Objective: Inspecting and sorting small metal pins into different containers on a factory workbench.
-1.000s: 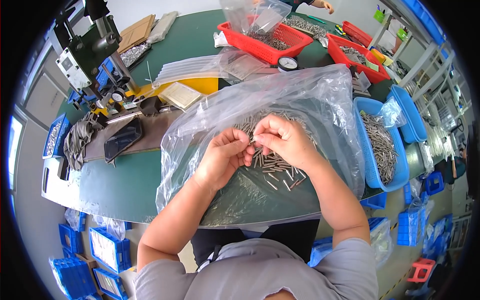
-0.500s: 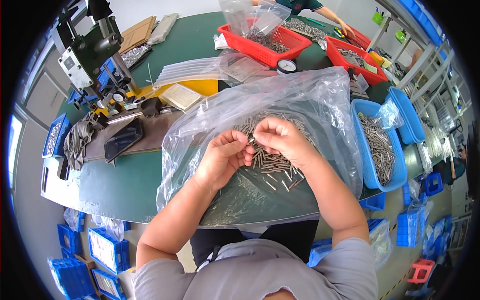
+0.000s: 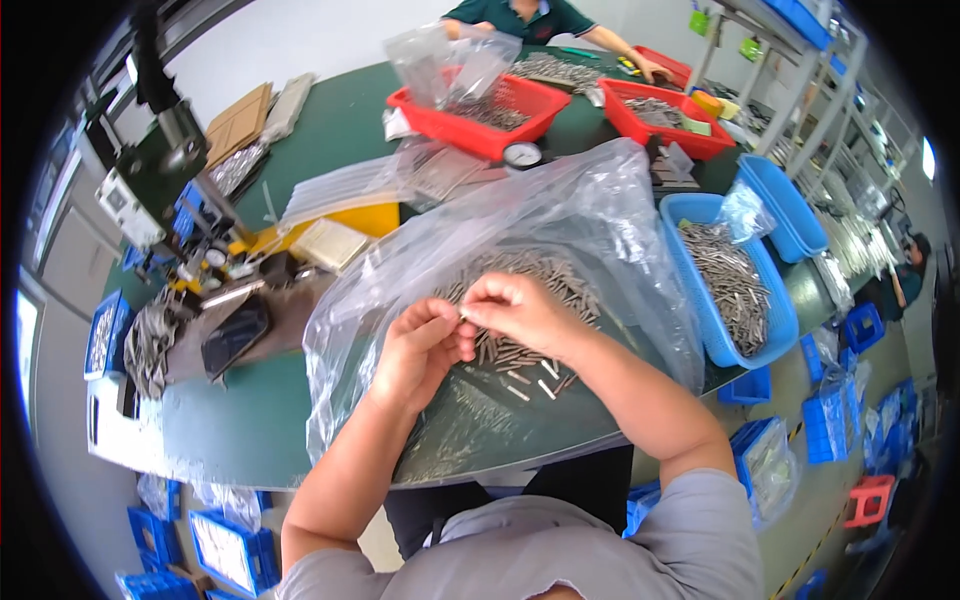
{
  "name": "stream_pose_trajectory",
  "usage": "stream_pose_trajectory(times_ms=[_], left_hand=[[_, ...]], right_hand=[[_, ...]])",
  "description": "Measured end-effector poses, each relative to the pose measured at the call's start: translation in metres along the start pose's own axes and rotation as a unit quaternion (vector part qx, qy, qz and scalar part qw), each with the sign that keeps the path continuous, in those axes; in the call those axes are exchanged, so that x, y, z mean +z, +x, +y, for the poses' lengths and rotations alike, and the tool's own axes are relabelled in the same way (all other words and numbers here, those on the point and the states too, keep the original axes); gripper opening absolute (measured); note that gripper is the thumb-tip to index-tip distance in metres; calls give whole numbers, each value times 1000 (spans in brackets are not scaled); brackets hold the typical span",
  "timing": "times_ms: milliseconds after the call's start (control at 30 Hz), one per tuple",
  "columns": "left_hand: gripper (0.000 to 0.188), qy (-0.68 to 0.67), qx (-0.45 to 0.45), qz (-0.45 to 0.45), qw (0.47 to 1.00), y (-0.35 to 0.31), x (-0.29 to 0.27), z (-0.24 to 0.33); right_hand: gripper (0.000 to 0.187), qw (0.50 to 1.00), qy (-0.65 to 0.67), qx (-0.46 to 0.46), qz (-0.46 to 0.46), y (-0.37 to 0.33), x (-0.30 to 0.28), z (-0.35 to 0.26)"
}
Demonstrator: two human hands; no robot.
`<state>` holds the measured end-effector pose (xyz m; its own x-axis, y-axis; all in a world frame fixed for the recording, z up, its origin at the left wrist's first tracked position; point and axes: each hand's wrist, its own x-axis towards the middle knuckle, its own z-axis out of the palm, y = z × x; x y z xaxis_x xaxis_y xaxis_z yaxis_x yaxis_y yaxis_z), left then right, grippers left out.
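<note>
A bare stretch of green table [image 3: 235,435] lies near left, between the black phone [image 3: 237,335] and the near edge, so a hand could pass low there. To the right, the blue basket [image 3: 782,325] beside the plastic bag [image 3: 620,200] bars a low sideways path. On the far side the bag's raised film, then the red basket [image 3: 450,132], obstruct; far left, the upright machine [image 3: 133,208] stands in the way
</note>
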<state>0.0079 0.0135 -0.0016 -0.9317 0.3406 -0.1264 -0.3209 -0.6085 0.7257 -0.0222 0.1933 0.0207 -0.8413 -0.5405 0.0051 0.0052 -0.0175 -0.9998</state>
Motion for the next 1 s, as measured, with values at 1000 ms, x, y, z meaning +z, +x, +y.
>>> stream_pose_trajectory(times_ms=[1000], left_hand=[[4,22,31,77,996,-2,3,3]], right_hand=[[17,821,-557,-123,16,-10,9,18]])
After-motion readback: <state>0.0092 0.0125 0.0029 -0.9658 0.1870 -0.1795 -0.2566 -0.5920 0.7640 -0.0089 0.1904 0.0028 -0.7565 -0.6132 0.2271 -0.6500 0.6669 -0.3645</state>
